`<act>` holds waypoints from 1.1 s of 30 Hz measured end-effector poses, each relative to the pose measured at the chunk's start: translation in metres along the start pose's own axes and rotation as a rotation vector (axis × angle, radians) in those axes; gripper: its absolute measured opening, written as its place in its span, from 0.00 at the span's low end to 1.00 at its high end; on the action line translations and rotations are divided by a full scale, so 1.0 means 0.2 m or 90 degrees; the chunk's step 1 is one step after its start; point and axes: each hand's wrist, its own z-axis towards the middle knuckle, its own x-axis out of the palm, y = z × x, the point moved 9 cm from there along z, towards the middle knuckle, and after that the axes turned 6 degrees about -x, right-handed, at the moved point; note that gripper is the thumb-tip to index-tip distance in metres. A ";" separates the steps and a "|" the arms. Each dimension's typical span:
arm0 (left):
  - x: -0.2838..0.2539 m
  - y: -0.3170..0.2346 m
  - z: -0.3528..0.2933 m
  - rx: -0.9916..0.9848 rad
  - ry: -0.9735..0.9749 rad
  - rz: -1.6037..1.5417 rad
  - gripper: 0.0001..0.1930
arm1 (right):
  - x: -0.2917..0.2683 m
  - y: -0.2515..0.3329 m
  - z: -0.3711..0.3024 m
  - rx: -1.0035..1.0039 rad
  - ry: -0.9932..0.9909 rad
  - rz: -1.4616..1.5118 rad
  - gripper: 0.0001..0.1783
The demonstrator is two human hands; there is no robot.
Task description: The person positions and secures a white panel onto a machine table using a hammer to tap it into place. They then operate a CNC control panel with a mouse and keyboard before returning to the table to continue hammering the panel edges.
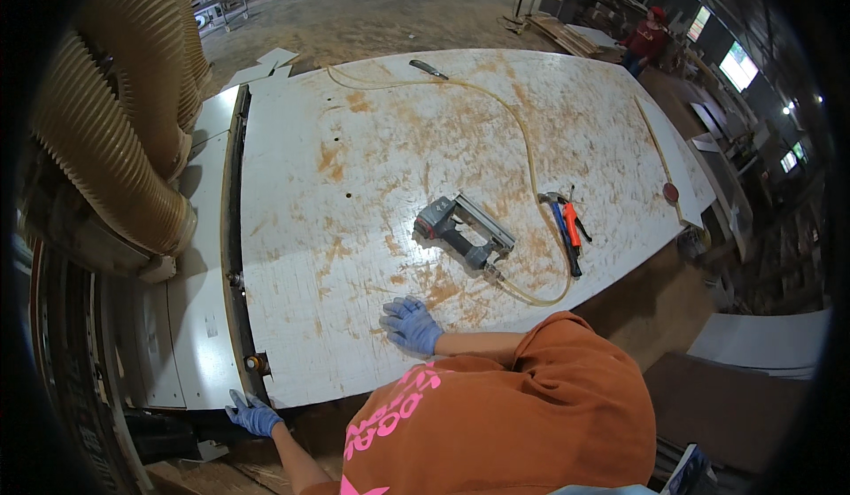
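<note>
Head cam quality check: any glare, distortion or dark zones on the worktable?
Head view: strong fisheye, the white worktable edges bow outward and a black vignette fills the corners. Soft glare on the tabletop near the pneumatic nailer. Windows at upper right are blown out. The left hand, below the table edge, sits in shadow; the right hand is evenly lit and sharp.

One nail gun (463, 232), two gloved hands (410, 324)
</note>
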 end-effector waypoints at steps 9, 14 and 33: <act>-0.04 0.01 -0.02 -0.025 -0.018 -0.021 0.20 | 0.03 0.01 0.01 -0.011 0.007 -0.010 0.21; -0.03 0.05 -0.01 0.084 -0.162 -0.014 0.21 | 0.04 0.03 0.02 -0.027 0.026 -0.016 0.22; 0.19 0.14 -0.10 0.500 -0.304 -0.029 0.32 | 0.01 0.00 0.01 0.009 0.037 0.005 0.21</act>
